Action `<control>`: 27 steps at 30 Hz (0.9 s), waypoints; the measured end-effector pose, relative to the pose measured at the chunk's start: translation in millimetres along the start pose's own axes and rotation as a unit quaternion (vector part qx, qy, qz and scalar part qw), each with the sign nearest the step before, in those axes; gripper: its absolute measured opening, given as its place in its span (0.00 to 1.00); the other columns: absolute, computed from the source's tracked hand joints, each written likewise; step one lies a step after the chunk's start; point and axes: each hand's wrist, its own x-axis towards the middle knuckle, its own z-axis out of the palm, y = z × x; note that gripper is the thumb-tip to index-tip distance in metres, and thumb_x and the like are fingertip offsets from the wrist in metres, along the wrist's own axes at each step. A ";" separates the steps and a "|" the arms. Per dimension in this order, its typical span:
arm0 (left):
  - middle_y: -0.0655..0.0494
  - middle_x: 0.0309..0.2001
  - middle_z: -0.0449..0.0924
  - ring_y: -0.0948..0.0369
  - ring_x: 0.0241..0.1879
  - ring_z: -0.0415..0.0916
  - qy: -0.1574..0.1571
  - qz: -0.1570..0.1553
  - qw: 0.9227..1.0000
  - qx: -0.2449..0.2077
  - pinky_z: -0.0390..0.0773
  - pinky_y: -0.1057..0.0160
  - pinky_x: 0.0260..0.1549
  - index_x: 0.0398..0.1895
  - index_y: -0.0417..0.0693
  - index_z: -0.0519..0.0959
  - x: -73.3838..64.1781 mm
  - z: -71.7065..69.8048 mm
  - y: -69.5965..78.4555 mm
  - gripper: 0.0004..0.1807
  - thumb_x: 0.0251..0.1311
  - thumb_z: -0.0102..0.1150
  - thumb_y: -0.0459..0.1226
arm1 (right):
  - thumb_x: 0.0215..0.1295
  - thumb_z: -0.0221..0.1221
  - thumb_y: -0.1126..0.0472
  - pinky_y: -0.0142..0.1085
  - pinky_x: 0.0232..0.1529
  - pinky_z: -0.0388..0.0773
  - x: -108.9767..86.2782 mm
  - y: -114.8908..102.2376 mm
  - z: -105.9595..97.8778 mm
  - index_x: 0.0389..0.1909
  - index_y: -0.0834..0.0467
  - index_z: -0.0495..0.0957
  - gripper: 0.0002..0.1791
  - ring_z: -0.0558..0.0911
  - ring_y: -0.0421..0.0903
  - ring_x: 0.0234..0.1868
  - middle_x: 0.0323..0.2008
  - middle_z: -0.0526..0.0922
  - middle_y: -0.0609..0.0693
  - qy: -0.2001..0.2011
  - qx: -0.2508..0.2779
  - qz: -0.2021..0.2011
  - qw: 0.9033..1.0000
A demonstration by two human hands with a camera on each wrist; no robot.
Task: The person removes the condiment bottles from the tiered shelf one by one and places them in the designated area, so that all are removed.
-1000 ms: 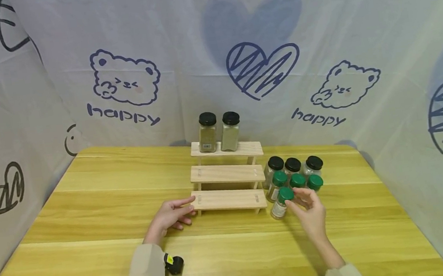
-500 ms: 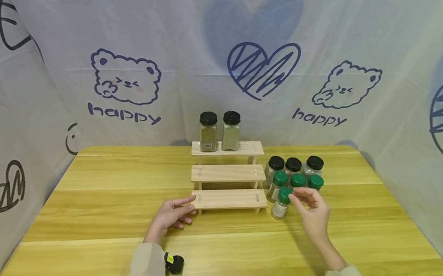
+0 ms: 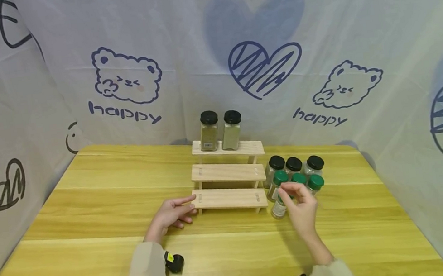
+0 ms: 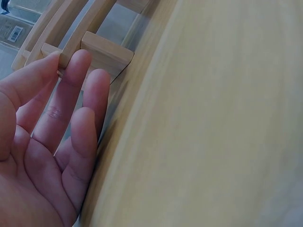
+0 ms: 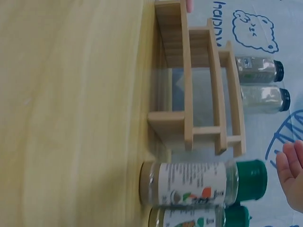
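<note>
A three-tier wooden display rack [image 3: 230, 198] stands mid-table. At the left end of its lowest step, my left hand [image 3: 169, 216] pinches the board between thumb and fingertips, its other fingers loosely bent below. A green-capped spice jar [image 5: 203, 183] stands upright right of the rack, in front of the other jars. Over it is my right hand [image 3: 303, 208], thumb and fingers loosely bent, covering most of the cap in the head view. The right wrist view shows these fingers [image 5: 288, 168] apart from the cap, holding nothing.
Two black-capped jars [image 3: 231, 132] stand on the rack's top step. Right of the rack, more green-capped jars [image 3: 315, 183] are grouped in front of black-capped jars [image 3: 315, 163] on the wooden table [image 3: 228, 264]. A printed cloth [image 3: 193, 36] hangs behind.
My right hand first was beside the front jar's green cap, drew slightly right, then moved left over the cap. The jar has stayed in place, and my left hand has kept still.
</note>
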 end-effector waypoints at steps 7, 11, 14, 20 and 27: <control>0.47 0.37 0.81 0.61 0.21 0.77 0.004 0.002 1.000 0.004 0.73 0.69 0.14 0.57 0.44 0.70 -0.1 -0.9 2.3 0.23 0.57 0.57 0.39 | 0.52 0.55 0.81 0.25 0.36 0.74 10.0 -16.6 21.7 0.29 0.80 0.71 0.04 0.78 0.41 0.31 0.28 0.73 0.73 -0.030 0.001 0.009 1.000; 0.46 0.38 0.81 0.61 0.21 0.77 0.008 0.002 1.000 0.005 0.73 0.69 0.14 0.57 0.44 0.70 -0.8 -0.5 2.7 0.23 0.57 0.57 0.39 | 0.51 0.55 0.82 0.25 0.36 0.74 15.4 -22.5 31.5 0.29 0.80 0.71 0.04 0.78 0.42 0.31 0.27 0.74 0.72 -0.034 -0.011 0.016 0.999; 0.45 0.38 0.81 0.61 0.21 0.77 0.004 0.000 1.000 0.007 0.73 0.69 0.14 0.57 0.44 0.69 -2.3 0.0 3.4 0.24 0.57 0.57 0.39 | 0.50 0.54 0.84 0.25 0.34 0.74 18.5 -22.3 37.3 0.29 0.80 0.71 0.05 0.78 0.41 0.30 0.27 0.74 0.71 -0.032 -0.014 0.019 0.999; 0.43 0.40 0.80 0.61 0.21 0.77 -0.001 0.007 1.000 0.010 0.73 0.69 0.14 0.58 0.43 0.68 -5.4 0.9 5.3 0.24 0.58 0.56 0.39 | 0.51 0.55 0.82 0.24 0.27 0.72 25.8 -17.7 47.1 0.28 0.78 0.72 0.03 0.76 0.40 0.26 0.25 0.75 0.69 -0.031 -0.030 0.020 0.999; 0.45 0.39 0.80 0.61 0.21 0.77 -0.003 0.000 1.000 0.010 0.73 0.69 0.14 0.58 0.43 0.68 -5.5 1.4 5.7 0.24 0.58 0.56 0.39 | 0.54 0.56 0.77 0.29 0.32 0.75 39.0 -18.3 55.6 0.30 0.76 0.74 0.04 0.77 0.49 0.28 0.28 0.78 0.66 -0.047 -0.058 0.042 0.996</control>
